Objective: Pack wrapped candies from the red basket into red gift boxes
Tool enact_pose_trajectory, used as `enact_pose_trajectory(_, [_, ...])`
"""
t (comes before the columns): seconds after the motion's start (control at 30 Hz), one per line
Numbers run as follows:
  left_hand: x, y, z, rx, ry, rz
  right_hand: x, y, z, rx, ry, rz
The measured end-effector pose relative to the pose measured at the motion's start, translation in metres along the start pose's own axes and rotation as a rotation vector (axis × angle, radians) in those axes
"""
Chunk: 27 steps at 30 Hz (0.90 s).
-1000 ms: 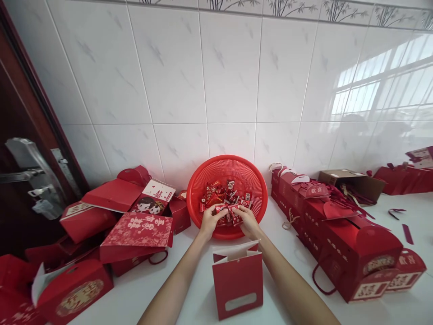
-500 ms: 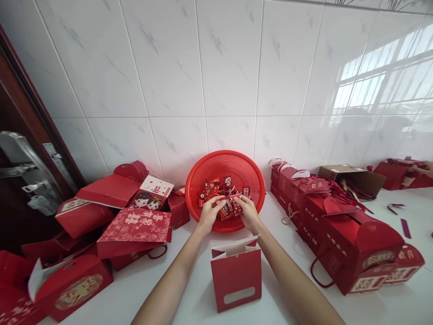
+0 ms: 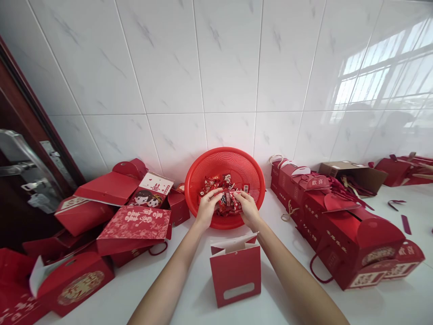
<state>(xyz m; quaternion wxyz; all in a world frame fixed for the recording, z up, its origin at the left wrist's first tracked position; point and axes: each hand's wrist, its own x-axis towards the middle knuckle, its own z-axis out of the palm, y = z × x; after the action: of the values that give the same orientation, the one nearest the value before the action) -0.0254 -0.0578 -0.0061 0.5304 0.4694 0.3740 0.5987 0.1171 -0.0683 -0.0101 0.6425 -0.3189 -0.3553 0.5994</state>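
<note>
To your left, a dark door is showing you its metal handle; near it, a heap of red boxes is lying, one against another; ahead of you, a tiled wall is rising — a window's reflection is gleaming at its right; on your right, a row of red boxes is standing; past it, an open cardboard box is holding ribbons — a curled strip and a straight strip are lying nearby on the white tabletop.
</note>
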Motion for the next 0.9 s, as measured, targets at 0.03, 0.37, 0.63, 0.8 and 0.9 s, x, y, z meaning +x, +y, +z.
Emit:
enact_pose_trajectory(0.03, [0.000, 0.002, 0.000, -0.009, 0.002, -0.011, 0.000, -0.002, 0.000, 0.001, 0.009, 0.002])
enact_pose_trajectory(0.37, [-0.002, 0.007, 0.001, 0.024, 0.023, 0.074, -0.001, -0.015, -0.002, -0.020, -0.010, 0.138])
enact_pose_trajectory(0.63, [-0.001, 0.009, 0.000, 0.166, 0.053, 0.242, -0.009, -0.022, 0.007, -0.070, -0.046, 0.134])
enact_pose_trajectory(0.8, [-0.006, 0.015, 0.004, 0.249, -0.002, 0.314, -0.014, -0.025, 0.010, -0.086, -0.043, 0.076])
enact_pose_trajectory(0.9, [-0.011, 0.021, 0.006, 0.295, -0.037, 0.331, -0.017, -0.027, 0.011, -0.109, -0.055, 0.039])
